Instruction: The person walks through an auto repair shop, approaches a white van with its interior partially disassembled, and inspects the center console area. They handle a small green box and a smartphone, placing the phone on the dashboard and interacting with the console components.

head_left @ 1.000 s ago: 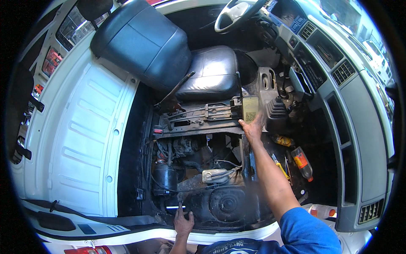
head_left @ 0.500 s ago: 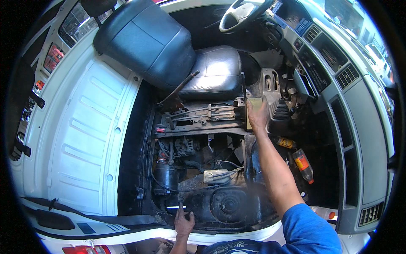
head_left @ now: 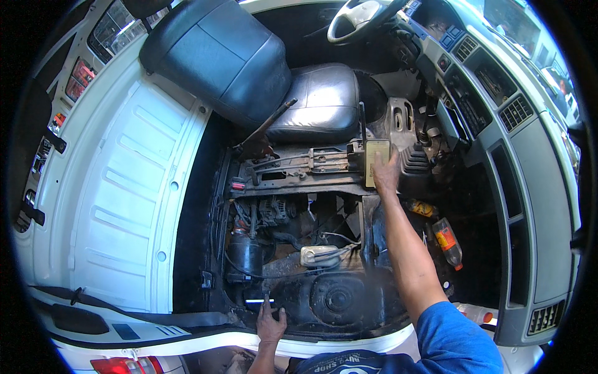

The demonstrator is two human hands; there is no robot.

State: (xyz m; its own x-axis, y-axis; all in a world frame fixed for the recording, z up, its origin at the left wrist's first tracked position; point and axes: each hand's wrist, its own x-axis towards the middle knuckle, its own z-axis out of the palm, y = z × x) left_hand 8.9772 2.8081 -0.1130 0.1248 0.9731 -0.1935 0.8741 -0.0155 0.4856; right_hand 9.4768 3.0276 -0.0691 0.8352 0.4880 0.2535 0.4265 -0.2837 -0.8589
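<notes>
My right hand [head_left: 387, 173] is closed along the right edge of a smartphone-like flat rectangle [head_left: 377, 146] with a pale yellow face and dark rim. My thumb lies over its face; the fingers behind are partly hidden. It sits at the front end of the bare metal seat base [head_left: 293, 182]. My left hand [head_left: 271, 324] rests low by the door sill, index finger stretched and thumb apart. The index fingertip overlaps a thin bright white bar [head_left: 252, 301], whose kind I cannot make out. The exposed engine compartment [head_left: 274, 249] lies between my hands.
A black seat [head_left: 317, 103] stands beyond the metal base, near the steering wheel [head_left: 358, 22]. The gear lever boot [head_left: 413, 162] is right of my right hand. Drink bottles [head_left: 447, 243] lie in the footwell below the grey dashboard [head_left: 536, 206]. A rusty lever [head_left: 268, 124] sticks up.
My right hand has shifted to the rectangle's right edge, uncovering more of its pale face. My left hand keeps nearly the same place. The view has shifted slightly.
</notes>
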